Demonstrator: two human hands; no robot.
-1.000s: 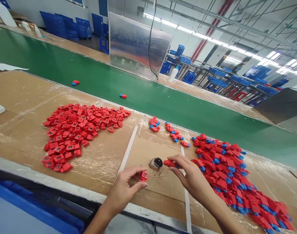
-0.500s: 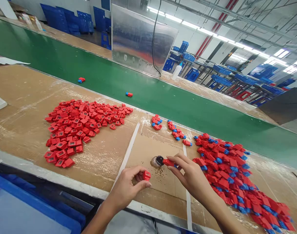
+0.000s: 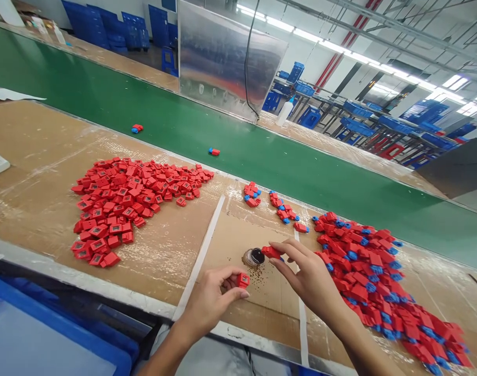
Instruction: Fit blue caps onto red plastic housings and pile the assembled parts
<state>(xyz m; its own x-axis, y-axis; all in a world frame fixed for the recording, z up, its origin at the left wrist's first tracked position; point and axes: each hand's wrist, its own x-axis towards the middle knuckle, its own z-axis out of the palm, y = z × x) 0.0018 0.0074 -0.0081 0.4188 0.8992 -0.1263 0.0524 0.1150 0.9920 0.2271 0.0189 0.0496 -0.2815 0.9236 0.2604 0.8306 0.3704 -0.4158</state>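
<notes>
Between thumb and fingers, my left hand (image 3: 217, 295) pinches a small red plastic block (image 3: 243, 280) with a square recess in its face. My right hand (image 3: 304, 266) grips a red-and-blue plastic piece (image 3: 271, 252), its red end beside the rim of a small jar (image 3: 254, 257) of dark liquid. Most of that piece's blue part is hidden by my fingers. The jar stands on a cardboard sheet (image 3: 238, 235) with dark specks around it. Left of my hands lies a pile of red blocks (image 3: 124, 196); to the right is a pile of red-and-blue pieces (image 3: 371, 271).
Beyond the table runs a green conveyor belt (image 3: 163, 120) carrying two red-and-blue pieces. Several more pieces (image 3: 284, 211) lie near its edge. White tape strips (image 3: 202, 250) border the cardboard. A blue bin (image 3: 54, 334) sits at lower left; a metal panel (image 3: 226, 62) stands behind the belt.
My left hand has moved slightly right with its red block. My right hand has lifted its piece a little beside the jar. The pieces on the belt have shifted right.
</notes>
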